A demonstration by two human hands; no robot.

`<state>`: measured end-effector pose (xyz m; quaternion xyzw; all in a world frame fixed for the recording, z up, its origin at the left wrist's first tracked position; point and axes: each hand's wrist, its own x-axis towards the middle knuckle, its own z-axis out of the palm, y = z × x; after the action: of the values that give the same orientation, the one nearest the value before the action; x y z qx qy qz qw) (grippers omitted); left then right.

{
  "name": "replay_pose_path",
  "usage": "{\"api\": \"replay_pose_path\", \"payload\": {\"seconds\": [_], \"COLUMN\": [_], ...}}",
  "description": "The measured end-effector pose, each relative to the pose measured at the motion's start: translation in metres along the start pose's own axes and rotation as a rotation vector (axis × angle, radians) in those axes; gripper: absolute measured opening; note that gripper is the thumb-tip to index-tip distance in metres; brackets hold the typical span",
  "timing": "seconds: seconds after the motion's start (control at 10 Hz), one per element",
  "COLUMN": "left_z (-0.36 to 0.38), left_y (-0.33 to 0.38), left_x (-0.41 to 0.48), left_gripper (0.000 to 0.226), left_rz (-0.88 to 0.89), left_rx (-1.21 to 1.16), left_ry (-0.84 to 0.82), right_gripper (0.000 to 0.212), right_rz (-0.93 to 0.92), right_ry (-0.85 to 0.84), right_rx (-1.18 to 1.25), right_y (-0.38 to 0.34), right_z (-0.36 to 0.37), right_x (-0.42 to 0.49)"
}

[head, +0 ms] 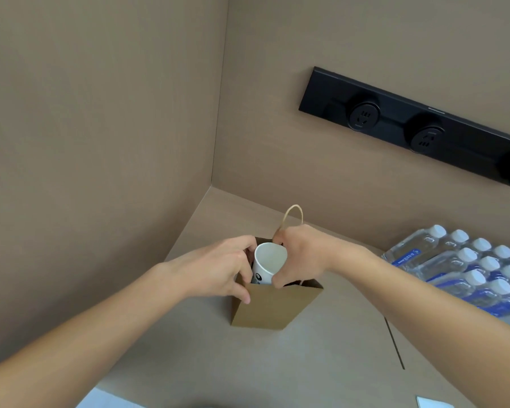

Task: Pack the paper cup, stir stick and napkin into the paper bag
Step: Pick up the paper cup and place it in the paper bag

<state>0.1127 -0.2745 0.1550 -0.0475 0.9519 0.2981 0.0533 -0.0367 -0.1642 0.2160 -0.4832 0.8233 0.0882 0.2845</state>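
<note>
A small brown paper bag stands open on the tan counter, one twisted handle sticking up behind it. A white paper cup with a dark print sits tilted in the bag's mouth, its upper half above the rim. My left hand grips the bag's left edge, thumb on the front panel. My right hand curls around the cup's right side with the thumb low on the cup. No stir stick is visible. A white corner lies at the bottom right, perhaps the napkin.
A shrink-wrapped pack of water bottles lies at the right. A black socket rail runs along the back wall. Walls meet in a corner just behind and left of the bag. A pale sheet shows at the bottom edge.
</note>
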Motion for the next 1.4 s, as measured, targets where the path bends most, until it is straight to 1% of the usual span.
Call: {"api": "replay_pose_path", "payload": {"seconds": [0.1,0.2,0.3,0.4,0.5,0.6,0.7,0.8,0.9,1.0,1.1,1.2,1.3,1.4], "left_z": [0.001,0.002,0.004,0.007,0.008,0.009,0.009,0.007,0.006,0.007,0.009,0.008,0.008,0.009], "left_y": [0.002,0.003,0.006,0.009,0.009,0.009,0.009,0.008,0.005,0.004,0.004,0.002,-0.002,-0.004], "left_x": [-0.001,0.0,0.002,0.003,0.004,0.004,0.003,0.001,0.001,0.002,0.003,0.002,0.0,-0.002], "left_gripper": [0.026,0.027,0.027,0.026,0.026,0.026,0.027,0.028,0.027,0.026,0.026,0.026,0.026,0.025], "left_rz": [0.006,0.009,0.002,0.026,0.028,0.02,0.009,0.008,0.017,0.028,0.036,0.036,0.037,0.041], "left_rx": [-0.005,0.021,0.01,0.005,0.011,0.006,0.015,0.016,0.028,0.042,0.047,0.043,0.032,0.016], "left_ry": [-0.009,-0.018,-0.012,-0.012,0.007,0.014,0.005,0.006,0.015,0.001,-0.014,-0.006,0.001,0.004], "right_gripper": [0.052,0.055,0.047,0.038,0.032,0.036,0.033,0.024,0.021,0.033,0.034,0.034,0.034,0.03], "right_rz": [-0.012,0.019,0.11,0.149,0.066,0.022,0.006,-0.022,0.034,0.089,0.088,0.038,-0.003,-0.062], "right_ry": [-0.106,-0.164,-0.205,-0.213,-0.176,-0.26,-0.331,-0.372,-0.351,-0.287,-0.278,-0.271,-0.368,-0.396], "right_rx": [0.059,0.022,-0.12,-0.257,-0.408,-0.404,-0.374,-0.332,-0.235,-0.13,-0.056,-0.039,-0.133,-0.186], "right_y": [0.005,0.006,-0.003,-0.016,-0.025,-0.027,-0.027,-0.026,-0.021,-0.019,-0.025,-0.024,-0.021,-0.021], "right_z": [-0.005,-0.012,-0.014,-0.005,0.013,0.029,0.042,0.057,0.077,0.09,0.091,0.092,0.088,0.069], "right_x": [0.0,-0.001,0.006,0.014,0.02,0.025,0.034,0.045,0.059,0.065,0.058,0.06,0.063,0.052]}}
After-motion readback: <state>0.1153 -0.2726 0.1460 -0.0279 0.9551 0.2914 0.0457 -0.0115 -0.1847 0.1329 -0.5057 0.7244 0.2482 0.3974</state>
